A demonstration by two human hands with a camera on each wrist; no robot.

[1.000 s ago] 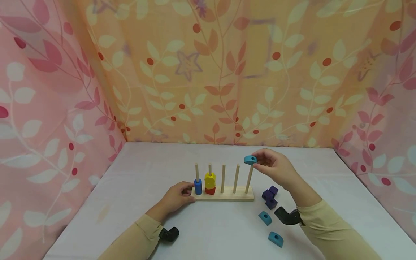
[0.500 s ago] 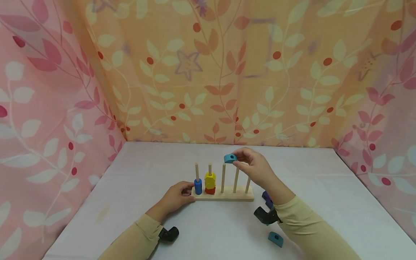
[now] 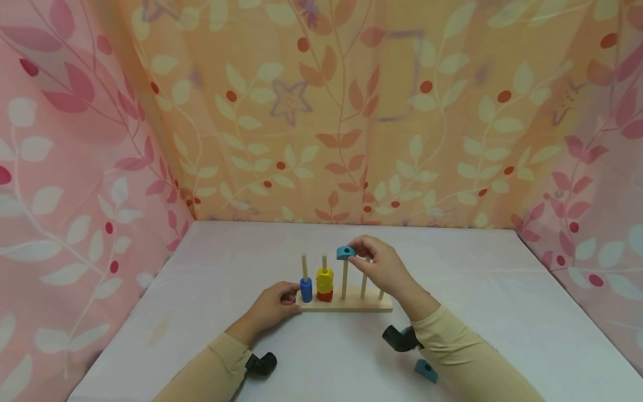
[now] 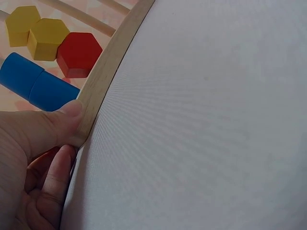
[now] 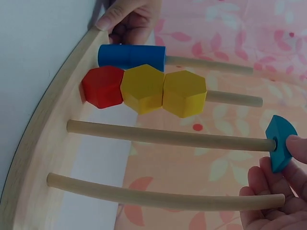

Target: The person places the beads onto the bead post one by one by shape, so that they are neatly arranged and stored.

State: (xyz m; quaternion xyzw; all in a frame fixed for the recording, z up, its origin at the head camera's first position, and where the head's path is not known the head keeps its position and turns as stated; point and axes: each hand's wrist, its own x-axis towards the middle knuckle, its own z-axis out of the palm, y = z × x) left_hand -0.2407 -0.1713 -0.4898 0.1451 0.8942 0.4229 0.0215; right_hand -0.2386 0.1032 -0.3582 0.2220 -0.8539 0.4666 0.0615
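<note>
Right hand (image 3: 382, 267) pinches a turquoise half-round block (image 3: 345, 253) at a peg's tip; left hand (image 3: 273, 304) grips a pale wooden peg stand (image 3: 346, 306)

Thumb and fingers of the right hand hold the block at the top of the third of five round wooden pegs (image 3: 344, 280). In the right wrist view the peg's end meets the hole in the block; how far it goes in cannot be told. Thumb and curled fingers of the left hand clasp the left end of the stand, just beside two stacked blue cylinders (image 3: 306, 291) on the first peg. The second peg carries a red hexagonal block (image 3: 325, 296) at the bottom and two yellow hexagonal blocks (image 3: 324, 281) above it.

The stand sits near the middle of a broad surface (image 3: 211, 312) covered in white cloth, with a faint tan mark (image 3: 159, 330) towards the left. Another turquoise half-round block (image 3: 426, 371) lies nearer the front, just beside the beige right sleeve (image 3: 477, 357). At each wrist a black curved device (image 3: 261, 364) juts out.

Printed curtains enclose the surface. Behind it hangs a yellow-orange curtain (image 3: 346, 111) with pale and coral leaves, red dots and purple star outlines, falling to the far edge; a pink leafy curtain (image 3: 65, 223) closes the left side, and a similar pink curtain (image 3: 615, 234) the right
</note>
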